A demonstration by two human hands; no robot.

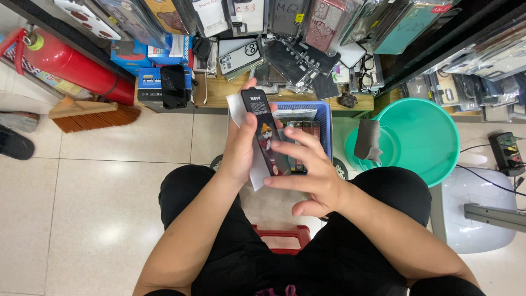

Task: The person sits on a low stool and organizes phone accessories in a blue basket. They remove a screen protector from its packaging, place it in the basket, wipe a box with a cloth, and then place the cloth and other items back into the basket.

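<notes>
My left hand [240, 147] grips a black phone case [265, 129] with a cartoon figure printed on it, together with a white card [257, 169] behind it. My right hand [308, 172] lies against the case's lower right side, fingers spread and touching it. Both hands are held above my lap, just in front of a blue plastic basket [324, 118] that holds more packaged cases. I sit on a red stool [282, 237].
A low wooden shelf [219, 94] ahead carries piles of phone cases. A teal basin [433, 137] with a grey cloth [367, 140] stands at right, beside a white stool [482, 214] and power strip [508, 152]. A red fire extinguisher [68, 63] and broom [90, 114] lie at left.
</notes>
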